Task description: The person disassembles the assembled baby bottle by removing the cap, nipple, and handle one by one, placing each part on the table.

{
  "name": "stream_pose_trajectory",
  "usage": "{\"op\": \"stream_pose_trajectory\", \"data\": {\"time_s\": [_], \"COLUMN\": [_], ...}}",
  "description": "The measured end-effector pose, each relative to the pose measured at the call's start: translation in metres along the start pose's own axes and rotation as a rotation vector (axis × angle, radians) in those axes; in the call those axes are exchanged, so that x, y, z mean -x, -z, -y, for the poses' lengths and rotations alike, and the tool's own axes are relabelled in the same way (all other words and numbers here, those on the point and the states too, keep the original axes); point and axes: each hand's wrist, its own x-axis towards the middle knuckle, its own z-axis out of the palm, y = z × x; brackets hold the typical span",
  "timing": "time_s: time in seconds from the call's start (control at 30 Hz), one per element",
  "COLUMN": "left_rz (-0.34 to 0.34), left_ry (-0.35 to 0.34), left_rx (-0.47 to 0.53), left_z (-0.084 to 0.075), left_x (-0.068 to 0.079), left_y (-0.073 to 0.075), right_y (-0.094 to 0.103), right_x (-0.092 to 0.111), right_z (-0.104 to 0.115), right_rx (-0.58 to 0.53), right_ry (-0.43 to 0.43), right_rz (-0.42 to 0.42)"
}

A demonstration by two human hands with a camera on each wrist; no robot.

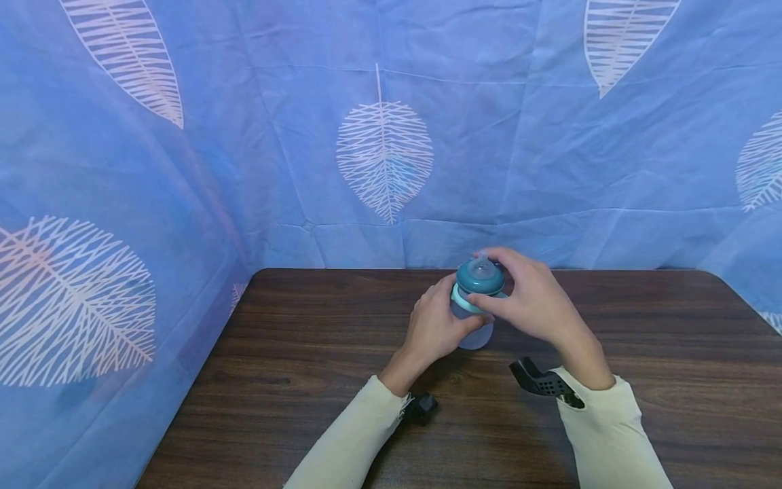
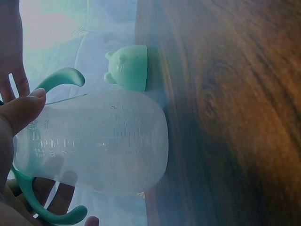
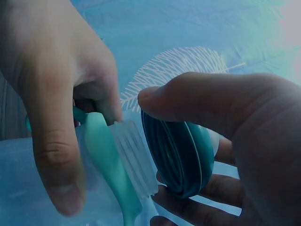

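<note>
A translucent baby bottle [image 2: 103,141] with embossed measuring marks is held in my left hand [image 1: 432,322], the fingers and thumb gripping its upper part. Around the bottle below its neck sits a mint-green two-handled ring [image 3: 110,165]. My right hand [image 1: 537,295] pinches the teal collar [image 3: 190,155] by its rim, with a clear teat [image 1: 482,267] on top. In the right wrist view a narrow gap shows between this collar and the bottle's threaded neck [image 3: 135,160]. Whether the bottle's base touches the table cannot be told.
A mint-green cap [image 2: 129,68] with small ears stands on the dark wooden table [image 1: 293,380] beyond the bottle; the head view does not show it. Behind the table hangs a blue cloth [image 1: 275,136] with white leaf prints. Each wrist bears a black camera mount [image 1: 544,382].
</note>
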Motion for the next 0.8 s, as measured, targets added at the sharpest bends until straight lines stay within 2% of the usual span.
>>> {"op": "stream_pose_trajectory", "data": {"time_s": [0.37, 0.8], "left_rz": [-0.006, -0.001], "left_ry": [-0.025, -0.018], "left_rx": [-0.003, -0.005], "left_z": [0.0007, 0.0017], "left_x": [0.0005, -0.0002], "left_y": [-0.0001, -0.0006], "right_y": [-0.0022, -0.0019], "right_x": [-0.0012, -0.0014], "right_z": [0.0001, 0.0016], "right_rx": [-0.004, -0.002], "right_ry": [-0.002, -0.011], "right_rz": [0.015, 0.018]}}
